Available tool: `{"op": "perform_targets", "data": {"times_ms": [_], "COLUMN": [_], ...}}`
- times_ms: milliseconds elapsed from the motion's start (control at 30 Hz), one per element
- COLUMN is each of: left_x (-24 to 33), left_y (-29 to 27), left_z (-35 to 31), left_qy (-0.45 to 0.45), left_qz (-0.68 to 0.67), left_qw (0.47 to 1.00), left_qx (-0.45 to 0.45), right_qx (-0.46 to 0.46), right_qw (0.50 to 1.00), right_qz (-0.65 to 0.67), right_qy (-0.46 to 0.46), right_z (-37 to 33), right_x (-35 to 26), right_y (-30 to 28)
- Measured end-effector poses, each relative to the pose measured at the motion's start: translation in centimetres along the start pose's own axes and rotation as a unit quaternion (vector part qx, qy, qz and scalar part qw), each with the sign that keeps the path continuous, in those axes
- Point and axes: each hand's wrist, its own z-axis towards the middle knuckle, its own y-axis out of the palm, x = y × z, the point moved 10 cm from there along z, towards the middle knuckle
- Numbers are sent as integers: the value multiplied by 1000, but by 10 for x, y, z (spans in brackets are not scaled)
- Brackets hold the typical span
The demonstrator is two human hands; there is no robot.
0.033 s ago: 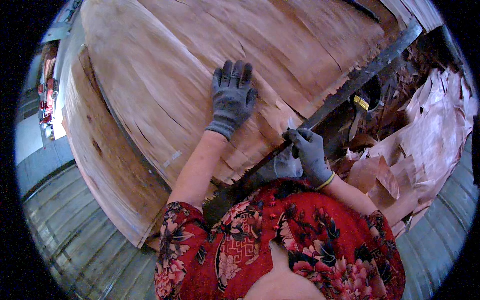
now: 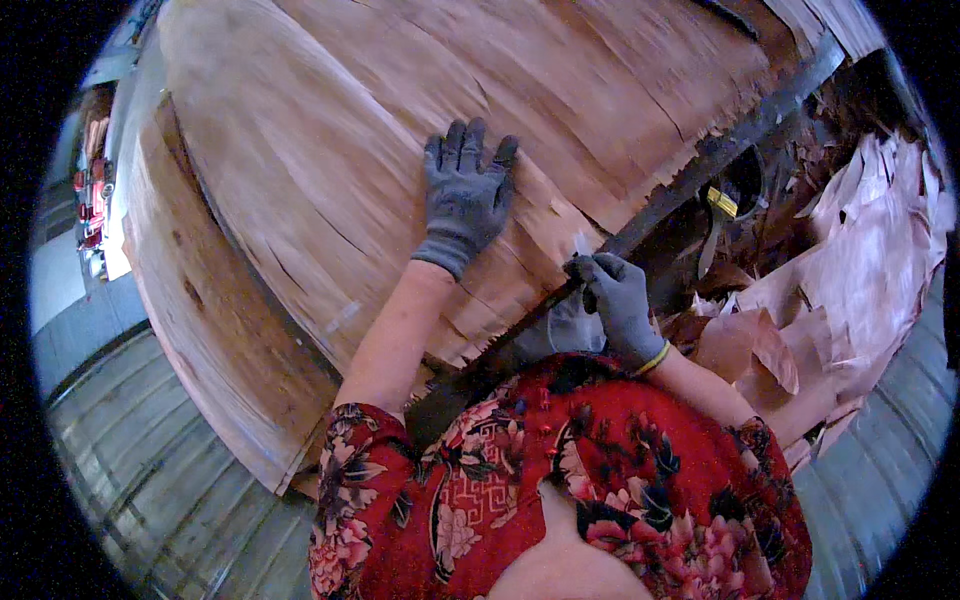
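Observation:
A large sheet of brown wood veneer point(image 2: 360, 150) with several long splits and a ragged near edge lies before me. My left hand point(image 2: 466, 192), in a grey glove, rests flat on it with the fingers spread. At the sheet's near edge my right hand point(image 2: 615, 300), gloved too, pinches a small translucent strip point(image 2: 582, 244) that looks like clear tape. Below the fingers hangs a clear, film-like piece point(image 2: 575, 328); its exact form is hard to make out. Another pale strip point(image 2: 343, 318) is stuck on the veneer left of my left forearm.
A dark metal edge point(image 2: 690, 190) runs along the veneer's right side. Beyond it are a yellow-marked tool or fitting point(image 2: 721, 203) and a heap of torn veneer scraps point(image 2: 850, 270). Another veneer sheet point(image 2: 220, 300) lies at left, above a ribbed floor point(image 2: 150, 440).
My left thumb has spread outward and up, away from the palm. The right hand stays at the veneer's edge with almost no movement.

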Motion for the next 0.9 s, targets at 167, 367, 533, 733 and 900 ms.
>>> {"op": "perform_targets", "data": {"times_ms": [167,367,533,733,900], "left_x": [11,23,23,18,15], "left_y": [3,2,3,8,8], "left_z": [-2,-7,-6,-8,-10], "left_qy": [-63,-131,-132,-143,-148], "left_qz": [-13,-54,-55,-43,-40], "left_qw": [997,989,989,987,986], "left_qx": [-36,-35,-39,-62,-58], "right_qx": [-24,-7,-67,-219,-197], "right_qw": [1000,992,954,773,717], "right_qz": [2,-115,-204,-542,-638], "right_qy": [5,-58,-209,-246,-199], "right_z": [-2,-7,30,41,63], "right_x": [0,-62,-92,-97,-83], "right_y": [-5,-53,-50,9,17]}}
